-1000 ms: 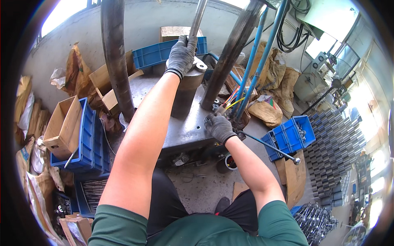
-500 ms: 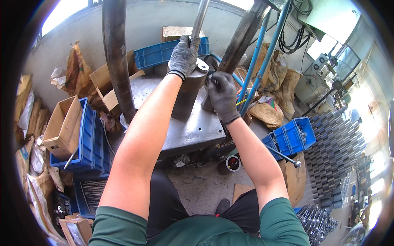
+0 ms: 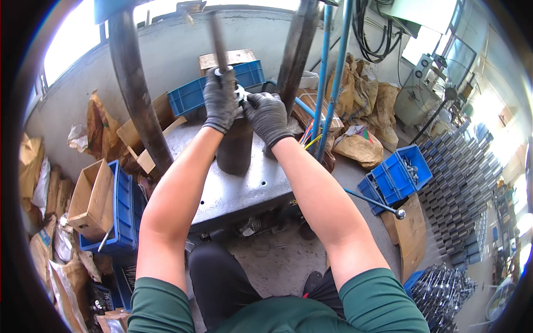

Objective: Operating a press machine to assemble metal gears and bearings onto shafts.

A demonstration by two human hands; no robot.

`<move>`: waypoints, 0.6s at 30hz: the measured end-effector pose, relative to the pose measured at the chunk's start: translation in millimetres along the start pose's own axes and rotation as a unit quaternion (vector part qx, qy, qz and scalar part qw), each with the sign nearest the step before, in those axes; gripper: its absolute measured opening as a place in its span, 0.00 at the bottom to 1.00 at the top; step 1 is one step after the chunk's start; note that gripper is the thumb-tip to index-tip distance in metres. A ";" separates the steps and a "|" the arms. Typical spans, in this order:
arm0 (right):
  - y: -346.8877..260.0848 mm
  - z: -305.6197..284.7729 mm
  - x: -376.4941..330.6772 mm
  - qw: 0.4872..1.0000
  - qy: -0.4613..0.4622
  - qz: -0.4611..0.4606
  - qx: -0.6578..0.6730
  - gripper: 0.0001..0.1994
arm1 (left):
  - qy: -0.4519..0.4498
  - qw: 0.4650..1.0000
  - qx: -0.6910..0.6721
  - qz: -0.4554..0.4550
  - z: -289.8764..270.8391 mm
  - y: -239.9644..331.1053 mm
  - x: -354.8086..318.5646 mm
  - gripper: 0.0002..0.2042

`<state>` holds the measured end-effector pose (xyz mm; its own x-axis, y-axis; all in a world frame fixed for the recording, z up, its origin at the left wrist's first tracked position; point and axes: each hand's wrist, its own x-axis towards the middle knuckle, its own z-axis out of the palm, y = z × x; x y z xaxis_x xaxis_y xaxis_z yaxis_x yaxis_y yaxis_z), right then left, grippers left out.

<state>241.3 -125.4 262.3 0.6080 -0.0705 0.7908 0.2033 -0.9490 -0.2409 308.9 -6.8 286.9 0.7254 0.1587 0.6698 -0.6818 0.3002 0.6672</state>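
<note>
Head camera looked down on a cluttered workshop. At the far left a cardboard box (image 3: 91, 197) sat propped in a blue crate (image 3: 123, 213), within arm's reach of the steel desk (image 3: 244, 188). The left hand (image 3: 220, 100), gloved, had its grip wrapped round a thin upright rod (image 3: 217, 39), seemingly to steady it over the dark cylinder (image 3: 234, 147). The right hand (image 3: 268, 115) pinched a small metal ring (image 3: 240, 93) just beside the rod. Further right, another blue crate (image 3: 401, 173) held small parts.
</note>
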 end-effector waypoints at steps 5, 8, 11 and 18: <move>-13.2 -0.4 2.7 0.999 -0.018 0.018 0.019 0.16 | 0.066 0.981 -0.163 0.083 -22.8 7.8 13.7 0.25; -1.7 -8.1 -0.2 0.996 -0.003 0.050 0.073 0.20 | 0.118 0.964 -0.236 0.004 2.8 27.6 11.4 0.27; -8.8 -10.2 -2.6 0.992 -0.022 0.083 0.096 0.25 | 0.138 0.963 -0.226 -0.040 1.4 26.2 14.0 0.26; -7.1 -9.8 -0.9 0.996 -0.011 0.048 0.078 0.22 | 0.073 0.981 -0.169 -0.060 -0.4 28.7 21.7 0.24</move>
<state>231.8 -121.5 268.9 0.6461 -0.1500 0.7483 0.2588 -0.8793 -0.3998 305.1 5.6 320.5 0.8208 0.2301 0.5229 -0.5389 0.6157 0.5750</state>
